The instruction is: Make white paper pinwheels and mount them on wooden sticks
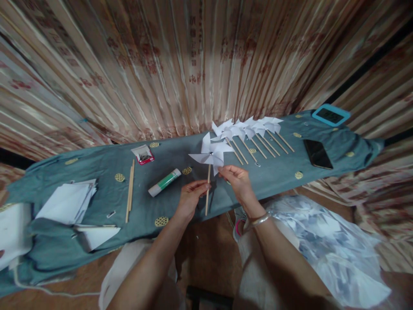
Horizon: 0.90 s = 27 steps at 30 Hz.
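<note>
Head camera, centre of frame: I see my left hand (191, 196) pinching the wooden stick (207, 200) of a white paper pinwheel (211, 153), thumb and fingers closed on it. My right hand (238, 180) nips the pinwheel's lowest blade with its fingertips. Just beyond, toward the upper right, a row of finished pinwheels (250, 127) lies on the blue-draped surface (277, 174). A glue stick (164, 182) and spare sticks (130, 189) lie further left.

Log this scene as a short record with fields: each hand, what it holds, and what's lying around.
Left hand: grips pinwheel by its stick
Right hand: pinches a pinwheel blade
Behind: row of finished pinwheels
Left side: glue stick, spare sticks, paper
Right side: phone
Surface: cloth
</note>
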Each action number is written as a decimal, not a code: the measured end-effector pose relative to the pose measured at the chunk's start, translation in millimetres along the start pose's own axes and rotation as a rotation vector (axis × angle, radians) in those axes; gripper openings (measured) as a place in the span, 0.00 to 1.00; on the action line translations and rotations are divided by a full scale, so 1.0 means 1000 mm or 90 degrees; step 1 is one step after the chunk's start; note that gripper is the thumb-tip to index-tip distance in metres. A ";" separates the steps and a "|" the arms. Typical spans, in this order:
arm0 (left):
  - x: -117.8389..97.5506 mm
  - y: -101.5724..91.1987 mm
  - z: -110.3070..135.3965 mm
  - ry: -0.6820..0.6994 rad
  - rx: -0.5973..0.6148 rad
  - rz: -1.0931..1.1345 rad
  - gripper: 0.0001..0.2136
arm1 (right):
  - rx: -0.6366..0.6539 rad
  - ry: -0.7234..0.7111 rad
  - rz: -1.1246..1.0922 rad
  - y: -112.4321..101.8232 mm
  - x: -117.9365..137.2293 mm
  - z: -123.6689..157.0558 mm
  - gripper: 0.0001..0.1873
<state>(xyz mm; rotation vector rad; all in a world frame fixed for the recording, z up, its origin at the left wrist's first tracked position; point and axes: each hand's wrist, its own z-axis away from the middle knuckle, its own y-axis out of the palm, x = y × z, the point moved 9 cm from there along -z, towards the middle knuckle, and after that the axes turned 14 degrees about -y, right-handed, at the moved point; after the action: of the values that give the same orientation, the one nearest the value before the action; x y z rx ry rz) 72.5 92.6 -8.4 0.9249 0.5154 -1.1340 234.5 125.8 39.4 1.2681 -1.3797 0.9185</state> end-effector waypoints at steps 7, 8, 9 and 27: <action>0.000 0.001 0.000 0.001 0.002 -0.003 0.18 | 0.032 -0.003 0.002 0.011 -0.001 0.004 0.20; 0.000 0.001 0.000 0.000 0.002 -0.003 0.18 | 0.037 -0.003 0.002 0.012 -0.001 0.004 0.20; 0.000 0.002 0.000 0.000 0.002 -0.002 0.18 | 0.042 -0.003 0.003 0.013 -0.002 0.004 0.20; -0.004 -0.003 0.000 0.004 -0.013 -0.004 0.17 | -0.023 -0.074 0.060 -0.013 0.015 -0.003 0.22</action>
<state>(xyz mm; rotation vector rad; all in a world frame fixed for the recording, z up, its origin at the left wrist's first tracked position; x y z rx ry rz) 68.5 93.9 -6.5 0.9101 0.5339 -1.1298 248.4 123.2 53.3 1.2549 -1.5521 0.8916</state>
